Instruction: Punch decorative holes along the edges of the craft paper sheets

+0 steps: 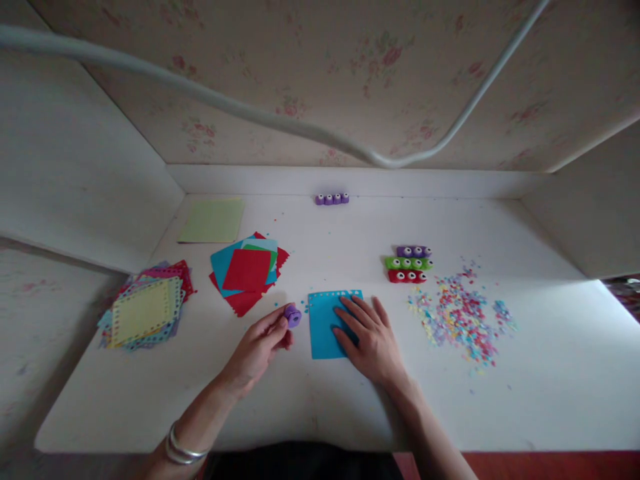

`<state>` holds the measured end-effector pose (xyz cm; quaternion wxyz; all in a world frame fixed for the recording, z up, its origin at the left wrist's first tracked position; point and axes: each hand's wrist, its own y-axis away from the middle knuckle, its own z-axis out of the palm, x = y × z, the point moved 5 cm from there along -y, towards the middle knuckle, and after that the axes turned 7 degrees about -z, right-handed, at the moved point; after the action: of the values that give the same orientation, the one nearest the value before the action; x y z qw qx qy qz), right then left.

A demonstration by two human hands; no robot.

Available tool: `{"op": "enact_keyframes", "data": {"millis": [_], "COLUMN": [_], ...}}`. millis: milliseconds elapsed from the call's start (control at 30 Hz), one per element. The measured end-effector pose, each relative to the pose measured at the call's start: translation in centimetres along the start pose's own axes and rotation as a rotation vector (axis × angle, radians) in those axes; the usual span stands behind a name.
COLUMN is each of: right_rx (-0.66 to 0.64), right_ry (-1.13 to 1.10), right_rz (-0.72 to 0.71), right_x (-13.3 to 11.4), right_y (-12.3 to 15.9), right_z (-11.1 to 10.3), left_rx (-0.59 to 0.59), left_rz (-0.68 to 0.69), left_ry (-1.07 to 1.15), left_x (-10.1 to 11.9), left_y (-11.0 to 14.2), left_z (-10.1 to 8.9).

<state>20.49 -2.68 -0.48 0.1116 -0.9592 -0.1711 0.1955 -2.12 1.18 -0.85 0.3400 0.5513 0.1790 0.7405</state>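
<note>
The right hand (373, 337) hides part of the blue sheet (324, 333).

Left hand (266, 342) grips purple punch (293, 316). Right hand (371, 337) flat on blue paper (324, 330), near table's (320, 417) front edge.
</note>
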Motion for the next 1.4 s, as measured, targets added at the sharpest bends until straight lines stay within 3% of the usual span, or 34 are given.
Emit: {"op": "enact_keyframes", "data": {"millis": [200, 333, 500, 767, 900, 1133, 1400], "right_rx": [0.009, -0.001, -0.002, -0.013, -0.007, -0.002, 0.011], "right_ry": [0.01, 0.023, 0.021, 0.007, 0.009, 0.02, 0.037], "right_rz": [-0.003, -0.005, -0.004, 0.008, 0.008, -0.004, -0.022], "right_x": [-0.1, -0.1, -0.2, 0.0, 0.0, -0.1, -0.1], "right_y": [0.0, -0.1, -0.1, -0.1, -0.1, -0.1, -0.1], "right_z": [0.0, 0.1, 0.1, 0.1, 0.1, 0.1, 0.2], "left_rx": [-0.057, -0.025, 0.038, 0.11, 0.144, 0.175, 0.167], "left_rz": [-0.076, -0.12, -0.151, -0.058, -0.126, -0.239, -0.268], "left_ry": [0.215, 0.288, 0.232, 0.017, 0.207, 0.535, 0.523], "left_x": [-0.5, -0.4, -0.6, 0.1, 0.0, 0.4, 0.5], "left_y": [0.1, 0.1, 0.2, 0.6, 0.4, 0.8, 1.2], "left_z": [0.4, 0.5, 0.7, -0.5, -0.9, 0.9, 1.4]}}
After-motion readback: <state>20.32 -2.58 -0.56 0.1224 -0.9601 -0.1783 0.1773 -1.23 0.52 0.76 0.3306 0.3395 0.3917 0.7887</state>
